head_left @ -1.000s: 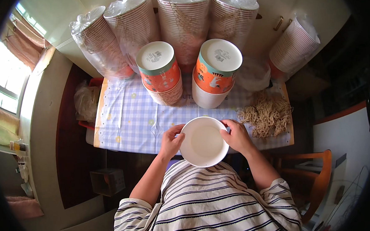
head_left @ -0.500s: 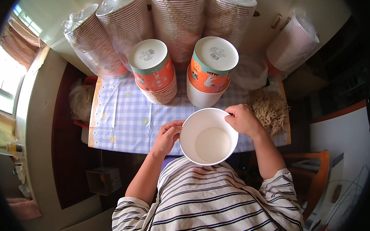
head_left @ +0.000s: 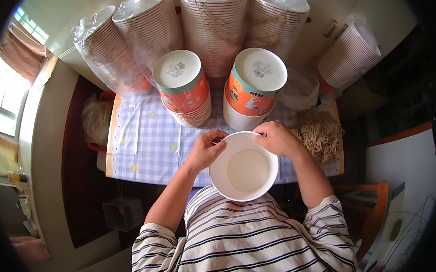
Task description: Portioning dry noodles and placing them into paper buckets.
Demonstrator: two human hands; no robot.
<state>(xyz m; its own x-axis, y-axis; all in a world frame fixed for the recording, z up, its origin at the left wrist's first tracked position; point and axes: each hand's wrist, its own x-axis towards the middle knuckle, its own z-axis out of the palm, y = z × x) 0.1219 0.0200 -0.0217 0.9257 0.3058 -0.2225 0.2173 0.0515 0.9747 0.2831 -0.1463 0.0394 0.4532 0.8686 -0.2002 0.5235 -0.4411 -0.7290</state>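
White paper tub [head_left: 248,170], head view: you hold it at the near edge of the bench [head_left: 152,151], mouth tilted toward you, apparently exposing its interior. Your left hand [head_left: 208,149] and right hand [head_left: 278,139] each show a closed grip on its far rim, spaced apart, likely for balance. Ahead, one inverted orange-printed tub stack [head_left: 184,94] stands nested, presumably saving space.

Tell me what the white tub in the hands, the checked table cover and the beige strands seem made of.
White tub: likely coated paperboard, smooth with a soft sheen; the rounded rim suggests it.
Checked table cover: perhaps plastic or coated cloth, smooth, with crisp fold lines.
Beige strands: matte and loosely tangled, like fibre string, though too fine to be sure.
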